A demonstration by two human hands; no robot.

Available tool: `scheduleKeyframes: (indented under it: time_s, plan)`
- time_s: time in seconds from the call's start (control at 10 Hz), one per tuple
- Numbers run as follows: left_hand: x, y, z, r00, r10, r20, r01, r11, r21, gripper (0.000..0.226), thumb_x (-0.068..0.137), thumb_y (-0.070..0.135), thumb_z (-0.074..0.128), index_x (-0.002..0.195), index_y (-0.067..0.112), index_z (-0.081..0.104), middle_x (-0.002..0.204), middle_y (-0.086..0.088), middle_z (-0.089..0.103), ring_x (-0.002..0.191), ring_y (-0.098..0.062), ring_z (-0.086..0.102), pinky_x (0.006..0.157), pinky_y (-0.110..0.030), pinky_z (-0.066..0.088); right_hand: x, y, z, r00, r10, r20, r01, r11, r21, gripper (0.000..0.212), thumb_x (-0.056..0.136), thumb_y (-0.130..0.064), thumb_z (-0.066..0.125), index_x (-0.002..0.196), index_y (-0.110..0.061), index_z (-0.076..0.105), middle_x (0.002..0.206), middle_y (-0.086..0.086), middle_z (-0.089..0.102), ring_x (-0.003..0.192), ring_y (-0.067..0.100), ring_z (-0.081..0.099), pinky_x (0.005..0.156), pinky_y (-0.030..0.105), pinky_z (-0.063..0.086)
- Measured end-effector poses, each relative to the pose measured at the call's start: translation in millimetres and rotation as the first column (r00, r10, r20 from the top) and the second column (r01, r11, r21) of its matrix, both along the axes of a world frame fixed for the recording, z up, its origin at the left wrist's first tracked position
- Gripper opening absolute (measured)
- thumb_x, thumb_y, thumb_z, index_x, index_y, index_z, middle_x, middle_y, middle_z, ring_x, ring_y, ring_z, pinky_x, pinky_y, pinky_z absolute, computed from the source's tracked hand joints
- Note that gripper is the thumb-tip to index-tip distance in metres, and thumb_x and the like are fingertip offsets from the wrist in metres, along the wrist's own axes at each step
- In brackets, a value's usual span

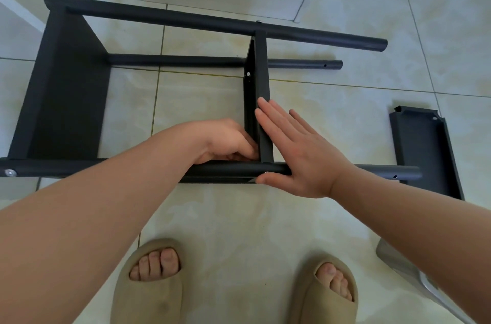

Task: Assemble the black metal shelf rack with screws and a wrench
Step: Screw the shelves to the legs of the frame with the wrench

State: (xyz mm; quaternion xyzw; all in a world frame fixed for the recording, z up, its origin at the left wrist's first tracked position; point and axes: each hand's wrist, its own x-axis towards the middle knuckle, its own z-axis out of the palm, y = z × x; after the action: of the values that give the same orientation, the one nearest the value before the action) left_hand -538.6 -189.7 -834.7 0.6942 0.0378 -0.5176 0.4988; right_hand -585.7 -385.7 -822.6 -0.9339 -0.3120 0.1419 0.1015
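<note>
Black rack (164,17) lies sideways on tiles (239,217) toward 12 o'clock. Right hand (300,156), fingers straight and together, presses its shelf (263,71). At its 9 o'clock, left hand's (225,141) fingers curl; holding what, unclear.

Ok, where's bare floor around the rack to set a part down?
Bare tile lies between the near tube and the slippers, and between the middle shelf and the loose shelf on the right. Crowded: the middle shelf's near corner, where the left hand and right hand meet.
</note>
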Motion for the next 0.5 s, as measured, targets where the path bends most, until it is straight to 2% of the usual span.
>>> scheduleKeyframes:
  time_s: [0.1, 0.2, 0.3, 0.5]
  plan:
    - [-0.9, -3.0, 0.6, 0.997, -0.041, 0.068, 0.037, 0.997, 0.063, 0.011, 0.086, 0.003, 0.059, 0.090, -0.001, 0.069, 0.060, -0.006, 0.056, 0.054, -0.017, 0.051, 0.051, -0.019, 0.041, 0.1, -0.1, -0.1, 1.000, 0.002, 0.002, -0.002, 1.000, 0.000, 0.104, 0.090, -0.078, 0.034, 0.162, -0.009, 0.004, 0.170, 0.003, -0.009, 0.156, 0.017, -0.011, 0.127, 0.047, 0.010]
    - [-0.6, -4.8, -0.5, 0.997, -0.042, 0.068, 0.037, 0.997, 0.074, 0.017, 0.087, 0.004, 0.060, 0.095, -0.006, 0.069, 0.068, -0.010, 0.058, 0.062, -0.021, 0.053, 0.058, -0.024, 0.043, 0.3, -0.3, -0.2, 1.000, 0.005, 0.007, -0.005, 1.000, -0.008, 0.104, 0.090, -0.078, 0.034, 0.162, -0.009, 0.003, 0.170, 0.004, -0.009, 0.156, 0.018, -0.010, 0.127, 0.048, 0.010]
    - [1.0, -3.5, -0.1, 0.998, 0.022, -0.053, -0.022, 1.000, -0.004, 0.011, 0.086, -0.002, 0.060, 0.088, -0.001, 0.071, 0.071, -0.009, 0.070, 0.063, -0.018, 0.068, 0.057, -0.022, 0.054, 0.2, -0.2, -0.2, 1.000, 0.003, 0.016, -0.003, 1.000, -0.006, 0.104, 0.090, -0.078, 0.035, 0.162, -0.009, 0.004, 0.170, 0.004, -0.008, 0.156, 0.018, -0.009, 0.126, 0.048, 0.011]
    - [2.7, -1.1, 0.2, 0.981, 0.053, -0.186, -0.060, 0.998, -0.029, 0.014, 0.087, 0.000, 0.061, 0.094, 0.002, 0.073, 0.083, -0.014, 0.075, 0.072, -0.021, 0.073, 0.062, -0.027, 0.058, 0.5, -0.2, -0.2, 1.000, 0.004, 0.021, -0.004, 1.000, -0.018, 0.104, 0.090, -0.078, 0.035, 0.162, -0.009, 0.004, 0.170, 0.004, -0.008, 0.156, 0.018, -0.009, 0.126, 0.048, 0.011]
